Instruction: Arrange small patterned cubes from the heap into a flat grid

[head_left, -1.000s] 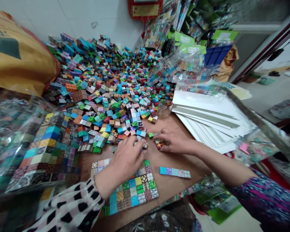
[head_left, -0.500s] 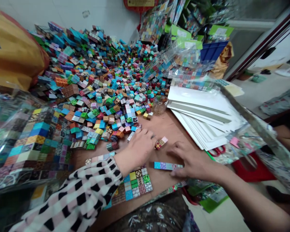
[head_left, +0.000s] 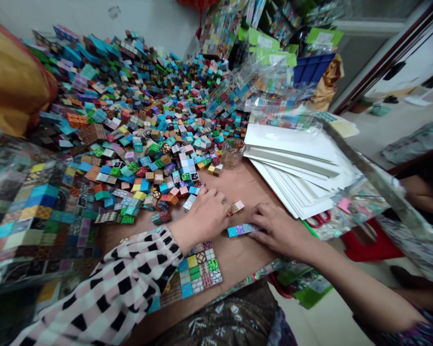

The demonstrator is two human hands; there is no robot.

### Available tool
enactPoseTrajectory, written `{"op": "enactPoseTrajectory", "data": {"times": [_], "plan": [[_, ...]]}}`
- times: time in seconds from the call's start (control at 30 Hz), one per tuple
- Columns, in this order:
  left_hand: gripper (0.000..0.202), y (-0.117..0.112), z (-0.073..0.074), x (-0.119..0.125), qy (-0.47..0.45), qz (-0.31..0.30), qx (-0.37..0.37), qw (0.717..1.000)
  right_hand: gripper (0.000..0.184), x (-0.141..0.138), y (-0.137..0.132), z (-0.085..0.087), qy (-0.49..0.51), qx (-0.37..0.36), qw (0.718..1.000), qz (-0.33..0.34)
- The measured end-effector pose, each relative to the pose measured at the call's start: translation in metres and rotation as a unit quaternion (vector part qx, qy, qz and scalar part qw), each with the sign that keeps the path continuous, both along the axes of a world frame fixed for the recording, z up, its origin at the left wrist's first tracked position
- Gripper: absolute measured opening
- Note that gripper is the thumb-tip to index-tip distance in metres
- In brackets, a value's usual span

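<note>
My left hand (head_left: 204,217) rests on the wooden table (head_left: 243,185) at the edge of a huge heap of small printed cubes (head_left: 140,125), its fingers curled; what they hold is hidden. Just right of it lies a short piece of joined cubes (head_left: 235,207). My right hand (head_left: 279,227) lies over the right end of a row of joined cubes (head_left: 240,229), fingers pressed on it. A flat grid of joined cubes (head_left: 198,269) lies near the table's front edge, partly under my left sleeve.
A stack of white card sheets (head_left: 296,163) lies at the right, with a small clear cup (head_left: 233,152) beside it. Clear bags of packed cubes (head_left: 32,216) fill the left. Red-handled scissors (head_left: 319,220) and green-labelled packs (head_left: 270,48) lie around.
My right hand left the short piece, went to the row of cubes and slid it up toward my left hand. My left hand shifted right. The camera tilted.
</note>
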State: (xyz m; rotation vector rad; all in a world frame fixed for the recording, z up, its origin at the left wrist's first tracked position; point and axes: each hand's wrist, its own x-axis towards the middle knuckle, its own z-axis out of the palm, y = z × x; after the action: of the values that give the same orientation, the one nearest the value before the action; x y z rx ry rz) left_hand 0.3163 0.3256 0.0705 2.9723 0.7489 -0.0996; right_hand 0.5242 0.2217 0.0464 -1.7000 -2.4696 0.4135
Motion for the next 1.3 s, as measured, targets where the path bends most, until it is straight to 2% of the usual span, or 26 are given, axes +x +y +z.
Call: {"op": "enactPoseTrajectory", "data": {"times": [0.33,0.57,0.67,0.9,1.13,1.3], "plan": [[0.034,0.003,0.000,-0.009,-0.007,-0.022,-0.006,1.000,0.013,0.003,0.019,-0.001,-0.004,0.024,1.000,0.012],[0.040,0.004,0.002,-0.015,-0.017,-0.039,-0.025,0.999,0.023,-0.004,0.022,0.002,-0.008,0.020,1.000,0.005],[0.044,0.006,0.002,-0.015,-0.005,-0.040,-0.023,0.999,0.021,-0.007,0.021,0.003,0.001,0.014,1.000,0.006],[0.029,0.014,-0.005,-0.013,0.001,-0.057,0.019,0.998,0.030,-0.003,0.021,-0.009,0.076,0.007,0.997,-0.017],[0.024,0.018,-0.012,-0.012,-0.015,-0.081,0.038,0.996,0.016,-0.002,0.022,-0.009,0.050,0.003,0.998,-0.026],[0.025,0.018,-0.014,-0.010,-0.020,-0.085,0.040,0.995,0.016,-0.003,0.023,-0.009,0.055,0.009,0.998,-0.025]]}}
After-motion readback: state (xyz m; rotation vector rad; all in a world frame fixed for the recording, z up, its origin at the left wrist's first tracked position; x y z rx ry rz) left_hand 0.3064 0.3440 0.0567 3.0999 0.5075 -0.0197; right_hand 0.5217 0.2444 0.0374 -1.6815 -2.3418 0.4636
